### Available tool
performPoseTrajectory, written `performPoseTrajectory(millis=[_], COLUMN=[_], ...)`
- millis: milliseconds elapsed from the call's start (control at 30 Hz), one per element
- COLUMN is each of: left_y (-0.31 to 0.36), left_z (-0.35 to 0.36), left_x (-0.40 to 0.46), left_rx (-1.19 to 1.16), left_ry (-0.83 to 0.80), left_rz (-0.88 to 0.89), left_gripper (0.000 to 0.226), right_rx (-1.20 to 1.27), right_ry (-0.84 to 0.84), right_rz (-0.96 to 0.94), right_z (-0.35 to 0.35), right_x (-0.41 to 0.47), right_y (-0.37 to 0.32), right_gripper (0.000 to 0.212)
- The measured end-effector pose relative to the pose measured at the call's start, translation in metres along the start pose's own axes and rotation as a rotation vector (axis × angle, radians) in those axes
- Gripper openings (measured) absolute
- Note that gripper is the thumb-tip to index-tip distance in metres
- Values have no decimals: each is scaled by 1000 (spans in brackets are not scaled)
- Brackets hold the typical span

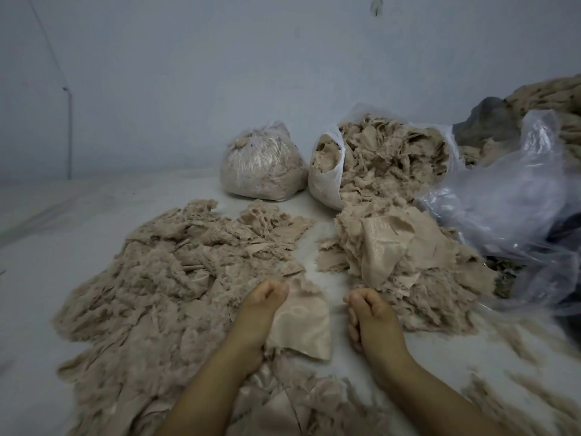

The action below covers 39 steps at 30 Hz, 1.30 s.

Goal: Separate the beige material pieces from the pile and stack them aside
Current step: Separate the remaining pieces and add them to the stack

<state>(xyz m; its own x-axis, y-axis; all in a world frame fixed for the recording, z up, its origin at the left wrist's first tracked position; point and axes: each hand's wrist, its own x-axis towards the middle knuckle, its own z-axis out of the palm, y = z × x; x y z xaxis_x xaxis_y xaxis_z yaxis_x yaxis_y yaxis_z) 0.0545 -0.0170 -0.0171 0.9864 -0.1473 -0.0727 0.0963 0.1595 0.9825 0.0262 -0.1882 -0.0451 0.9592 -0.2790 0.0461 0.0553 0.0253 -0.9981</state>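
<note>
Left hand [262, 305] around beige piece [300, 325] (fingers curled)

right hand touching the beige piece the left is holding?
Apart. Head view: bare floor shows between the right hand and the piece gripped by the left hand.

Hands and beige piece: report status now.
Left hand grips a beige piece. Right hand curled, holding nothing visible. Loose pile left, spilled bag ahead right. Nothing blocking.

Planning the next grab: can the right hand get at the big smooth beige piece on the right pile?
Probably yes: the right hand holds nothing, and the big smooth piece lies uncovered atop the right pile.
</note>
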Motion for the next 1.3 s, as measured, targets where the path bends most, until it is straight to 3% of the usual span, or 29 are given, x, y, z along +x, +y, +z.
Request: performPoseTrajectory(millis=[67, 133, 200, 300, 367, 433, 567, 633, 667, 767, 867, 967, 1033, 1100, 1167, 1233, 1300], left_y=[0, -2, -2, 1, 7, 11, 10, 8, 7, 6, 5, 6, 7, 5, 0, -2, -3], left_z=[-1, 0, 1, -4, -13, -21, -17, -10, -8, -5, -4, -5, -4, -3, 2, 6, 2], left_x=[-2, -4, -6, -9, -7, -6, -9, -12, -13, -12, -11, -11, -9, -7, -6, -6, -3], left_rx=[-49, -70, -112, -111, -155, -218, -192, -143, -88, 27, 52, -23, -116, -129, -94, -34, 17], left_ry=[-24, -83, -182, -259, -221, -185, -281, -378, -398, -345, -325, -328, -286, -257, -266, -219, -87], left_rz=[-57, -86, -134, -159, -135, -93, -40, -28, -15, 19, 27, 26, 24, 47, 81, 124, 158], left_gripper=[19, 14, 12, 10, 10, 17, 16, 12, 13, 19, 13, 12, 10, 11, 11, 13, 16], right_rx=[39, 49, -68, 1, 111, 135, 240, 268, 285, 380, 352, 373, 430, 434, 319, 158, 6], right_ry=[-35, -172, -286, -141, 8, 53, -294, -460, -447, -195, -90, 57, -27, -272, -389, -190, -57], right_rz=[3, -18, -69, -125, -92, -60, 132, 157, 144, 123, 80, 90, 142, 174, 111, -27, -171], right_z=[2, 7, 13, 14, 5, -2, 15, 22, 21, 10, 7, 4, 2, 9, 20, 25, 21], right_x=[-2, -6, -8, -6, 1, 5, -6, -13, -13, -7, -7, -3, -3, -10, -20, -16, -4], right_y=[-3, -3, 1, -5, -6, -6, -5, -8, -10, -13, -12, -12, -12, -12, -12, -19, -38], right_gripper=[25, 25, 38, 4, 19, 21, 48, 44, 40, 28, 14, 17, 32, 46, 34, 12, 25])
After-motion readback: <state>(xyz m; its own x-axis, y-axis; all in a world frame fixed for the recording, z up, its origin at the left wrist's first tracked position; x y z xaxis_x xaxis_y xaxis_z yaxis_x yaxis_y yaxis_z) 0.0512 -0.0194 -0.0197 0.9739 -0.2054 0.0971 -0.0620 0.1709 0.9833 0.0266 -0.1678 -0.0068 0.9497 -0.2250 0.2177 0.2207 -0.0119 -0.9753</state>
